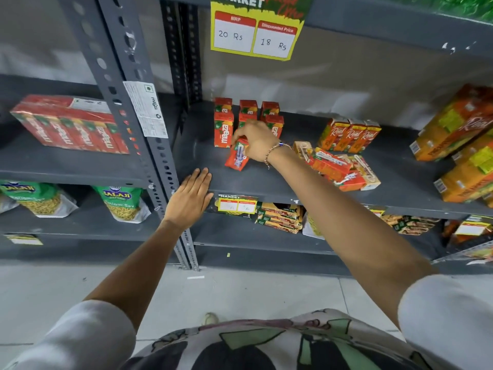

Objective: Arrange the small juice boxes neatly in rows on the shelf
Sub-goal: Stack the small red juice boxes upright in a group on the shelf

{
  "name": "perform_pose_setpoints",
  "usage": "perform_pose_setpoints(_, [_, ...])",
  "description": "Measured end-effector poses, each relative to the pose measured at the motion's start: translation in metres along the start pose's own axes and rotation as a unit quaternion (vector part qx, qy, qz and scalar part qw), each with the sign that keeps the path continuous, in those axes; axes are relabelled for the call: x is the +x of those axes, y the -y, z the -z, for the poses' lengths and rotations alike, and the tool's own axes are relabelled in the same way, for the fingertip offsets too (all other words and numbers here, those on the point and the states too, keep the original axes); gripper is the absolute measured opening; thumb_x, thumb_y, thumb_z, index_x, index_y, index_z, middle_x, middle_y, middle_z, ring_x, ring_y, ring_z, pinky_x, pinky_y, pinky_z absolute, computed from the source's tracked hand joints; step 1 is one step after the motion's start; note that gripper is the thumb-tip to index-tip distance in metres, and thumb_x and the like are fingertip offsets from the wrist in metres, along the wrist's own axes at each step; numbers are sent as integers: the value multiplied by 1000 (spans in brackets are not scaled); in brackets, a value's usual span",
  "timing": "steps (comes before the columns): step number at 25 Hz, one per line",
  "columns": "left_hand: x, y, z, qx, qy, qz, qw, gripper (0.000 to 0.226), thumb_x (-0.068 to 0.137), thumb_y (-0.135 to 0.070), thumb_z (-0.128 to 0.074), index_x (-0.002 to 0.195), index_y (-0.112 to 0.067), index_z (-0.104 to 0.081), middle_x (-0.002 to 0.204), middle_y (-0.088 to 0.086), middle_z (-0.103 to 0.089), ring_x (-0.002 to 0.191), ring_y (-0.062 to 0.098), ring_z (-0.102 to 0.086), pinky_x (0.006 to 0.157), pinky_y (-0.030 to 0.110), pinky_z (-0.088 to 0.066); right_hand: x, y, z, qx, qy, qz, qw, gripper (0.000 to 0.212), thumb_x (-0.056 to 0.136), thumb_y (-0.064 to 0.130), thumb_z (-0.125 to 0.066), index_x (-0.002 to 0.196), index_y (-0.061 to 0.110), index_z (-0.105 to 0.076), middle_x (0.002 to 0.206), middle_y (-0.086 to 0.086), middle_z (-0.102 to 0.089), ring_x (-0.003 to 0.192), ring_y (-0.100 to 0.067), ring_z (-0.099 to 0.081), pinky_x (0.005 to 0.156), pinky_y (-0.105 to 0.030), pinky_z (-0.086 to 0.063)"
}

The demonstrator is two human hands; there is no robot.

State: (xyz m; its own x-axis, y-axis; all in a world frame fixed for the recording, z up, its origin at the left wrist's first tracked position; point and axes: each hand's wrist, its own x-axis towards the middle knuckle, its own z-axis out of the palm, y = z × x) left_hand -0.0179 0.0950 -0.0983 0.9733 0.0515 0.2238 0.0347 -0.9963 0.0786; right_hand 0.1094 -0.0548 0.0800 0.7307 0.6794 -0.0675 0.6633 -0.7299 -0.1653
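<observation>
Several small red Maaza juice boxes (223,129) stand upright in short rows at the back left of the grey shelf (266,180). My right hand (256,141) grips one more red juice box (238,156), tilted, straw side up, just in front of those rows. A loose pile of red and orange juice boxes (336,166) lies flat to the right of my wrist. Three orange Real juice boxes (350,134) stand in a row behind the pile. My left hand (192,196) rests flat and empty on the shelf's front edge, fingers together.
A wrapped multipack of Maaza (66,124) sits on the left shelf. Large orange Real cartons (458,145) fill the right end. A slotted upright post (149,134) divides the bays. Snack bags (122,201) and packets lie on the shelf below. A price tag (256,28) hangs above.
</observation>
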Motion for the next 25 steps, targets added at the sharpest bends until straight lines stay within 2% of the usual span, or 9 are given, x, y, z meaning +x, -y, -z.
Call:
perform_pose_setpoints(5, [-1, -1, -4, 1, 4, 12, 1000, 62, 102, -39, -14, 137, 3, -44, 142, 19, -47, 134, 35, -41, 111, 43, -31, 23, 26, -6, -51, 20, 55, 997, 51, 81, -19, -52, 117, 15, -66, 130, -15, -54, 117, -31, -54, 92, -30, -46])
perform_pose_setpoints(8, [-1, -1, -7, 3, -5, 10, 1000, 64, 102, -39, -10, 136, 3, -45, 141, 20, -48, 132, 36, -43, 110, 44, -31, 29, 31, -13, -47, 36, 67, 996, 61, 82, -19, -50, 131, 17, -56, 139, -14, -49, 125, -31, -51, 100, -33, -45])
perform_pose_setpoints(10, [-2, 0, -10, 4, -19, 7, 1000, 63, 102, -38, -11, 135, 4, -45, 140, 20, -49, 131, 37, -44, 109, 45, -33, 29, 29, -12, -23, 51, 55, 997, 68, 85, -14, -53, 142, 20, -41, 146, -13, -43, 130, -29, -46, 102, -31, -43])
perform_pose_setpoints(12, [-1, 1, -11, -1, -26, 6, 1000, 63, 103, -38, -10, 135, 4, -45, 140, 21, -49, 131, 37, -44, 109, 45, -33, 26, 20, -4, 16, 70, 35, 997, 71, 85, -4, -60, 145, 23, -34, 147, -10, -41, 132, -28, -44, 103, -30, -41])
perform_pose_setpoints(16, [-1, 0, -12, 0, -33, 8, 999, 63, 103, -37, -10, 135, 4, -46, 139, 20, -50, 130, 37, -44, 109, 44, -32, 28, 6, -1, 70, 55, 7, 996, 55, 84, 15, -69, 135, 18, -50, 139, -8, -52, 126, -26, -50, 102, -32, -42])
perform_pose_setpoints(19, [-1, 0, -12, 2, -37, 9, 999, 64, 103, -37, -9, 134, 4, -47, 139, 20, -50, 130, 37, -45, 109, 44, -32, 29, 5, -4, 70, 32, -9, 997, 55, 83, 30, -70, 132, 16, -48, 127, -11, -57, 117, -27, -55, 92, -31, -46])
perform_pose_setpoints(21, [-1, 0, -11, -1, -40, 7, 999, 63, 103, -37, -9, 134, 4, -47, 139, 20, -50, 130, 37, -45, 109, 45, -32, 28, 2, -4, 82, 53, -10, 995, 64, 85, 35, -67, 140, 18, -38, 134, -11, -53, 121, -26, -52, 94, -31, -44])
perform_pose_setpoints(23, [-1, -1, -11, 3, -40, 10, 999, 63, 103, -37, -9, 134, 3, -47, 139, 20, -50, 130, 37, -45, 109, 44, -31, 27, 1, -4, 56, 100, 17, 993, 70, 84, 34, -65, 145, 28, -30, 147, -6, -41, 131, -26, -44, 104, -36, -43])
perform_pose_setpoints(25, [-2, -1, -10, 4, -39, 10, 999, 64, 103, -37, -9, 135, 3, -46, 140, 20, -49, 131, 36, -44, 111, 43, -29, 29, 2, -6, 13, 142, 40, 989, 67, 79, 33, -56, 142, 36, -33, 150, -2, -38, 132, -30, -44, 103, -45, -45])
